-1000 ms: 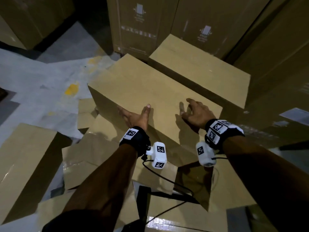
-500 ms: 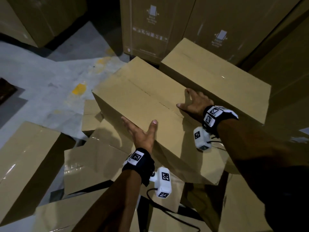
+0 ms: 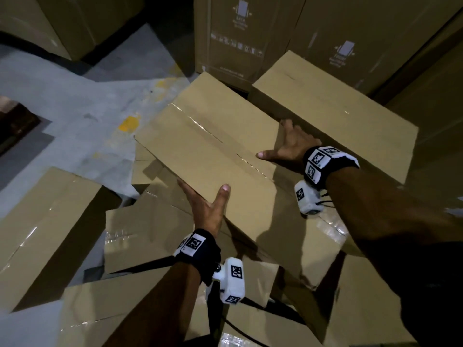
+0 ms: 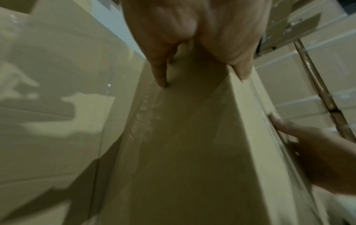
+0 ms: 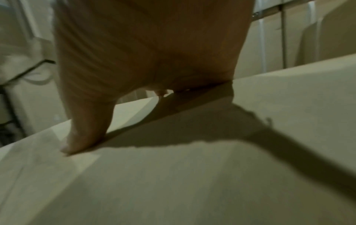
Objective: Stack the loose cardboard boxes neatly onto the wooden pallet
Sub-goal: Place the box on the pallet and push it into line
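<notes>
Head view, held box: a long cardboard box [image 3: 208,156] with a taped seam lies tilted between both hands, above a heap of other boxes [image 3: 140,231].
Head view, left hand: the left hand [image 3: 205,209] clasps the box's near long edge, thumb on top, fingers [image 3: 186,190] straight along the side face below it.
Head view, right hand: the right hand [image 3: 290,146] grips the far long edge, thumb on top, fingers [image 3: 288,123] curled over the edge.
Head view, neighbour: a second box [image 3: 338,113] lies just beyond the right fingers, touching them or nearly so.
Head view, background: tall printed cartons [image 3: 240,38] stand beyond both boxes; grey floor [image 3: 75,106] shows left of the left fingers.
Left wrist view: the fingers [image 4: 159,71] lie flat on the box's side face [image 4: 183,144], thumb over its upper edge; the right hand [image 4: 316,156] holds the opposite edge.
Right wrist view: blurred; the thumb presses the box top [image 5: 173,182], while the fingers are hidden past the edge, so their curl cannot be told here.
</notes>
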### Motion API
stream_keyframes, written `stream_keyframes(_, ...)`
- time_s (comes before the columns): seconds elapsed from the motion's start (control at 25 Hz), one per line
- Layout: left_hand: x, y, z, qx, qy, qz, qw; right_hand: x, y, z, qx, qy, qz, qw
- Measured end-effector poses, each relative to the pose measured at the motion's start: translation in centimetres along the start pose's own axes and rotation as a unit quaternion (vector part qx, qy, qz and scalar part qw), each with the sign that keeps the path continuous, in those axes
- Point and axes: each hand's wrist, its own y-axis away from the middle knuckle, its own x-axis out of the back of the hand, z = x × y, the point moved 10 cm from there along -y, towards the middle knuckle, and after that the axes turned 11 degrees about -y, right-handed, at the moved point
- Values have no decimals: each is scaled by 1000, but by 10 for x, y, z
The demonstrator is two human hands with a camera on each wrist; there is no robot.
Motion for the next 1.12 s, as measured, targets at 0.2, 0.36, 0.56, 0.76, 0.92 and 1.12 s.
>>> stream_keyframes(0.2, 17, 28, -8, 43, 23, -16, 999, 3, 33, -25, 58, 63, 9, 996)
stream_keyframes(0.36, 31, 48, -9, 32, 53, 30, 998, -2, 64, -46, 112, 71, 5, 991)
stream_keyframes(0.56, 37, 68, -20, 42, 103, 44, 993, -11, 88, -60, 142, 63, 1, 988)
stream_keyframes(0.76, 43, 79, -27, 98, 145, 64, 983, -15, 95, -72, 140, 81, -13, 987)
stream_keyframes(0.92, 43, 78, -39, 138, 157, 71, 975, -16, 103, -73, 144, 69, 2, 987)
stream_keyframes(1.12, 53, 88, -16, 87, 127, 46, 987, 3, 139, -57, 106, 29, 29, 994)
